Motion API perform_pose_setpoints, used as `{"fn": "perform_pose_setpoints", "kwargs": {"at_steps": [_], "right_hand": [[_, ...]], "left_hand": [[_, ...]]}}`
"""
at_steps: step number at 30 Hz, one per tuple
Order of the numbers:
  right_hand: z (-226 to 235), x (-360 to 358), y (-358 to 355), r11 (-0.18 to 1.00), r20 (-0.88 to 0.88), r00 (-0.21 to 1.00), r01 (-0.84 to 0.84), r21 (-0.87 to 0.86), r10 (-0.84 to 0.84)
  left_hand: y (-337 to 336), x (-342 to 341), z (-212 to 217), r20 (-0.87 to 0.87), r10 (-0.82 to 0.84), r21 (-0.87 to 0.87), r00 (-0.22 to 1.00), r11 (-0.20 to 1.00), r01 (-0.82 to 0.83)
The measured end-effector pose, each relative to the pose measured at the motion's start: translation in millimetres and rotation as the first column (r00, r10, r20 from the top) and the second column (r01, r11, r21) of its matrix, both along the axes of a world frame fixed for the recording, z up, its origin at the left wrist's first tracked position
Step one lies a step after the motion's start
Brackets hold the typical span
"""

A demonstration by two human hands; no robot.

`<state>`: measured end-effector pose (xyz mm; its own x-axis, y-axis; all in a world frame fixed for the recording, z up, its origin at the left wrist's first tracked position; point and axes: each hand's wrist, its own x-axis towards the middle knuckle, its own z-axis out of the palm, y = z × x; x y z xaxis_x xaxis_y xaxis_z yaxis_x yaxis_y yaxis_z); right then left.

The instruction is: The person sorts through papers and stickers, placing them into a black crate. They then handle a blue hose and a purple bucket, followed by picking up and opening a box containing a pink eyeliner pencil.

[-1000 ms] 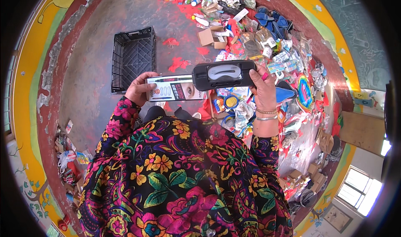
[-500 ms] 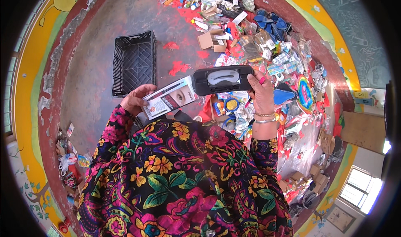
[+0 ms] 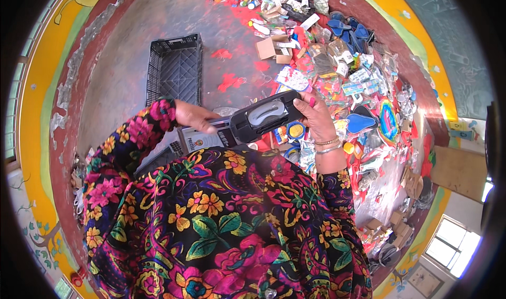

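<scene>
My right hand (image 3: 316,118), wearing bracelets and something pink on a finger, grips the right end of a black case (image 3: 243,131). A pale, curved shape shows in the window of the case, which is tilted with its right end raised. At the lower left end of the case is a flat printed packet (image 3: 203,140), partly hidden by my left hand and my clothing. My left hand (image 3: 196,117) closes on the packet's upper edge beside the case; its fingertips are partly out of sight.
A black plastic crate (image 3: 174,72) stands on the floor ahead, with a dark gridded edge (image 3: 162,157) near my lap. An open cardboard box (image 3: 273,49), blue insole-like pieces (image 3: 345,31) and a large heap of mixed packets (image 3: 363,88) spread along the right side.
The case has tilted, its right end rising. My left hand has moved right along the packet, towards the case. The packet's eye picture is no longer visible.
</scene>
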<state>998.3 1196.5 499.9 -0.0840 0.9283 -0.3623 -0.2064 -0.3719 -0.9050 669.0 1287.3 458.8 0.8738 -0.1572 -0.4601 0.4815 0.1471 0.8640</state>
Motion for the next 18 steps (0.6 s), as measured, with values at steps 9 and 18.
{"fn": "perform_pose_setpoints", "kwargs": {"at_steps": [9,18], "right_hand": [[14,-21,3,0.996,0.142,0.987,-0.074,-0.042,0.079],[12,-25,5,0.994,0.178,0.979,-0.095,-0.045,0.101]], "left_hand": [[2,59,25,-0.133,0.265,-0.026,0.955,0.962,-0.270],[-5,63,16,-0.024,0.262,0.222,0.965,0.942,-0.250]]}}
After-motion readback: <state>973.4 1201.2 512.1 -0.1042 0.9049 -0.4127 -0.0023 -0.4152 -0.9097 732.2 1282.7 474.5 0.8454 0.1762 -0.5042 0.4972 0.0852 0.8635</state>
